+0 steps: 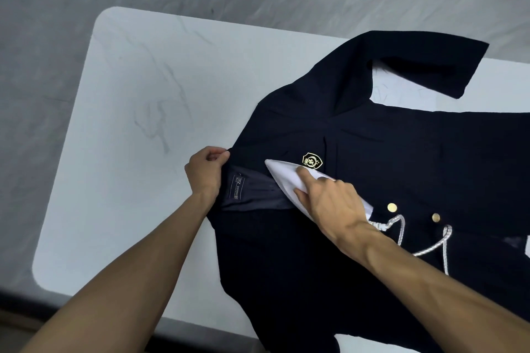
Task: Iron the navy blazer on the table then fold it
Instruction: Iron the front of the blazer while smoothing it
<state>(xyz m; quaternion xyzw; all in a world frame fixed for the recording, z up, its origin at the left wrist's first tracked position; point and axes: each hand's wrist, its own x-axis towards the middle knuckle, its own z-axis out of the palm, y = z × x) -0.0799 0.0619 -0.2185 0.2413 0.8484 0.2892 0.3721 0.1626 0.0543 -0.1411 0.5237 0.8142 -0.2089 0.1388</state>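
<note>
Head view: left hand (206,170) pinches navy blazer (387,146) collar taut, right hand (332,199) grips white iron (282,176) just beside gold crest (312,160); drifting farther likely risks scorching its embroidery.

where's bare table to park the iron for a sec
The whole left stretch of the table, from its far rounded corner to the near edge, beside the blazer and left hand. Crowded on the right: iron, cord, right hand on the blazer.
</note>
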